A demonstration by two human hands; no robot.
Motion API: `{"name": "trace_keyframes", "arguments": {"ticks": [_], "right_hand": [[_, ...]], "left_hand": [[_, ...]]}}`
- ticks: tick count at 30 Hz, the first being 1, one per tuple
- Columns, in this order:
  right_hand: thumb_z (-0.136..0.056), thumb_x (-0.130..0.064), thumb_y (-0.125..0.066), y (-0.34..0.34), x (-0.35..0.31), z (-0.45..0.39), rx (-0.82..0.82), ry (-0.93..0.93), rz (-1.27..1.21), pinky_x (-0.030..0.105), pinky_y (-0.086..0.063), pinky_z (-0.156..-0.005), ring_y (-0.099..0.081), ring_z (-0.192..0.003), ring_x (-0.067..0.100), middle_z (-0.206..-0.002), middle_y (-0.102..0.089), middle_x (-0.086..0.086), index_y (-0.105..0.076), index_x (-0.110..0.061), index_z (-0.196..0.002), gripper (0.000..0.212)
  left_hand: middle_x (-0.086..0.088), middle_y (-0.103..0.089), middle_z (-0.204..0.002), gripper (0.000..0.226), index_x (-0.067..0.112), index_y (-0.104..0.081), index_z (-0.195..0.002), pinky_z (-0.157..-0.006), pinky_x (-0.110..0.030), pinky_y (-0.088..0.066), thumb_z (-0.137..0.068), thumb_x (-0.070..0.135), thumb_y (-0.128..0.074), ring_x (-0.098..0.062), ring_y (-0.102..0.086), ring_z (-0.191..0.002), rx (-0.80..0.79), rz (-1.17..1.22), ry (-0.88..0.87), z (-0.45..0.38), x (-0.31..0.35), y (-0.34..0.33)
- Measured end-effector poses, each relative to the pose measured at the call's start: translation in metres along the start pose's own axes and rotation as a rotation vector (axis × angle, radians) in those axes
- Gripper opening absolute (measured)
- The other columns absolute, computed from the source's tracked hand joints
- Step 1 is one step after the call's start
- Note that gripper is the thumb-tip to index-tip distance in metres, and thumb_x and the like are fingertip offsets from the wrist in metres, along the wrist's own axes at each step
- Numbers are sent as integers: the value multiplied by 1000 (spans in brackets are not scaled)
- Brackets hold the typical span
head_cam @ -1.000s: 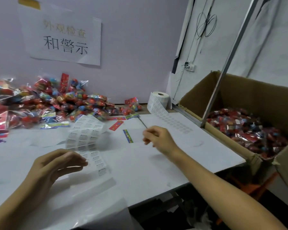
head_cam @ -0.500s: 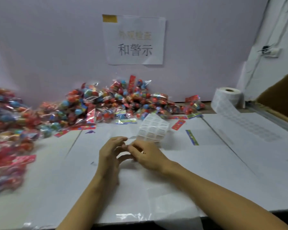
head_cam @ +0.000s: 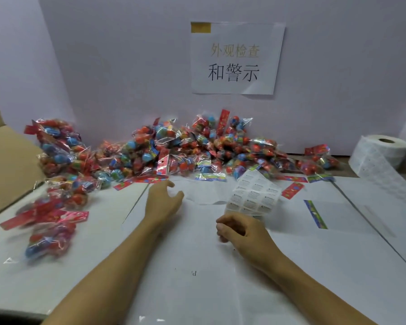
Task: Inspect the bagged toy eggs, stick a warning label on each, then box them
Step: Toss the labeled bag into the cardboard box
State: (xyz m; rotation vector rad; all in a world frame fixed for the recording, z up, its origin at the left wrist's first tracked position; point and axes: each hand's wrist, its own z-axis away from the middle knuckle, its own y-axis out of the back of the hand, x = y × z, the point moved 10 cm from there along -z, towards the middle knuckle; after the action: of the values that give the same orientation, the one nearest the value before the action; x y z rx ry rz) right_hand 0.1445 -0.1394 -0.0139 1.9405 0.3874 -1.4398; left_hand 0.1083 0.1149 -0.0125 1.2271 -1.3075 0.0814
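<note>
White table (head_cam: 197,289): heap of bagged toy eggs (head_cam: 185,151) (against wall), label roll (head_cam: 382,158), label sheet (head_cam: 253,195).

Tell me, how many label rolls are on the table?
1. The roll stands at the far right by the wall, its strip trailing toward the camera. A loose label sheet curls up beyond the right hand. More rolls could sit outside the view.

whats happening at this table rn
A person is working at a white table where bagged toy eggs lie piled against the back wall under a paper sign. Their left hand reaches, fingers spread, toward the pile and holds nothing. The right hand is curled near a sheet of warning labels; whether it grips the sheet or a single peeled label is hard to tell. A label roll sits at the far right.
</note>
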Motion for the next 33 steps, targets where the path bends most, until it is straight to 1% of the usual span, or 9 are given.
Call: {"name": "trace_keyframes", "arguments": {"ticks": [5, 8, 13, 18, 25, 27, 29, 31, 33], "right_hand": [[-94, -21, -69, 0, 7, -3, 0, -18, -38, 32, -58, -81, -73, -79, 13, -85, -76, -3, -72, -27, -93, 7], [-94, -20, -70, -1, 8, -5, -13, -20, -56, 35, -57, -84, -73, -78, 14, -84, -76, -3, -73, -26, -92, 7], [-94, -20, -69, -2, 8, -5, -24, -37, -74, 32, -58, -82, -73, -77, 13, -85, -76, -3, -72, -27, -92, 8], [-94, -21, -70, -2, 7, -4, -22, -49, -81, 31, -59, -77, -73, -77, 12, -85, -76, -2, -72, -28, -91, 7], [-93, -19, -71, -2, 5, -3, -17, -58, -74, 24, -57, -77, -73, -78, 14, -86, -76, -2, -72, -27, -90, 8], [-93, -19, -71, -1, 3, -3, -17, -49, -64, 26, -58, -79, -74, -77, 15, -85, -76, -2, -72, -26, -90, 8], [-93, -18, -70, -2, 2, -3, -18, -47, -60, 26, -58, -79, -74, -76, 14, -84, -76, -2, -71, -25, -90, 8], [-93, -17, -70, -1, 2, -3, -17, -47, -59, 26, -58, -79, -74, -76, 15, -84, -76, -1, -71, -24, -90, 8], [-94, -16, -70, -1, 2, -3, -15, -50, -60, 26, -57, -79, -74, -76, 16, -84, -76, 0, -71, -23, -90, 7]], "left_hand": [[-11, -59, -137, 49, 14, -57, -130, -102, -46, -47, -97, 50, -61, -28, -50, -126, -55, -319, -8, -61, -17, 14], [-7, -40, -161, 70, 19, -47, -149, -122, -58, -22, -100, 67, -39, -33, -18, -155, -176, -477, 52, -75, -30, 8], [5, -3, -172, 81, 39, -38, -156, -123, -61, 5, -92, 83, -12, -33, 9, -158, -320, -623, 62, -55, -48, -1], [6, -20, -170, 75, 40, -53, -145, -125, -57, 0, -94, 81, -16, -34, 2, -158, -286, -625, 7, -24, -39, 14], [1, -27, -168, 61, 35, -80, -99, -124, -48, -14, -97, 71, -31, -29, -2, -158, -146, -531, -30, 36, -21, 53], [-1, -40, -162, 42, 23, -81, -88, -114, -42, -35, -103, 49, -51, -25, -29, -151, -16, -414, -47, 51, -23, 69], [-1, -53, -151, 27, 15, -75, -78, -85, -17, -49, -99, 26, -64, -1, -63, -112, 80, -188, -19, 64, -35, 83], [-6, -58, -144, 10, 16, -67, -86, -79, -16, -43, -93, 20, -72, -7, -65, -101, 122, -41, 55, 69, -52, 92], [-13, -60, -135, 27, 19, -64, -109, -86, -32, -45, -88, 30, -78, -23, -58, -108, 80, -38, 107, 70, -59, 91]]}}
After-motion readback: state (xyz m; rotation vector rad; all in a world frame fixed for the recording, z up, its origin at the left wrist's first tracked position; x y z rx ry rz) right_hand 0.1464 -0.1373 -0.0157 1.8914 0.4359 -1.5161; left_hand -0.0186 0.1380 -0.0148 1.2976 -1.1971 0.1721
